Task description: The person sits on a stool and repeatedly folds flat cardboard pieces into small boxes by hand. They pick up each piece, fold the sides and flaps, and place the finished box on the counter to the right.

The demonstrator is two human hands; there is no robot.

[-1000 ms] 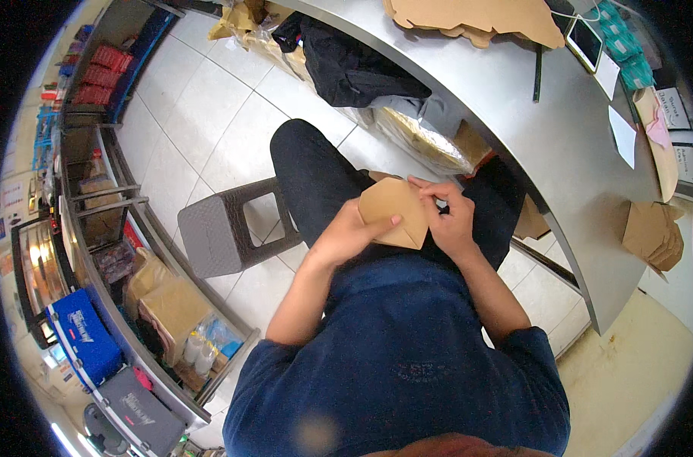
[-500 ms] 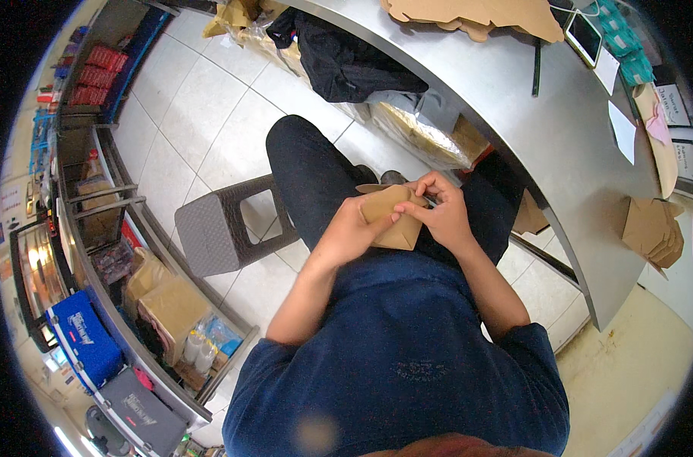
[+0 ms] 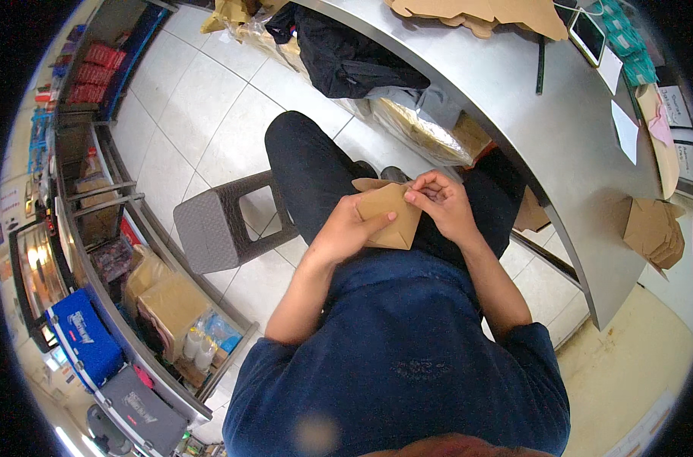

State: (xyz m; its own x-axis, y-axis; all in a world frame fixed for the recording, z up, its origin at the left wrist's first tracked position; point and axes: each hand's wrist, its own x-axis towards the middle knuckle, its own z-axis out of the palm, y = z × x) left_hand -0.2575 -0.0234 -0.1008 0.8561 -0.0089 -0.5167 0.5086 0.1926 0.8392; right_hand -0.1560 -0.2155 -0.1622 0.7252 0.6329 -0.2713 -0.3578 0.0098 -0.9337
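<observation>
Two-handed hold: left hand (image 3: 352, 231) clamped on small brown cardboard box (image 3: 402, 221) over black-trousered lap (image 3: 307, 171), right hand (image 3: 444, 209) pinching far right corner. Walls (image 3: 386, 242) look folded, far flap (image 3: 369, 183) unclosed. Far right, flat brown cardboard pieces (image 3: 479, 14) look unfolded.

The single view is a wide fisheye from the person's head — upright, looking steeply down. The shirt (image 3: 361, 335) lies near the lens, the left hand (image 3: 349, 231) and right hand (image 3: 444, 206) farther off, the floor (image 3: 202, 122) beyond — shelves (image 3: 139, 346) and table (image 3: 567, 167) curving toward the rim.
</observation>
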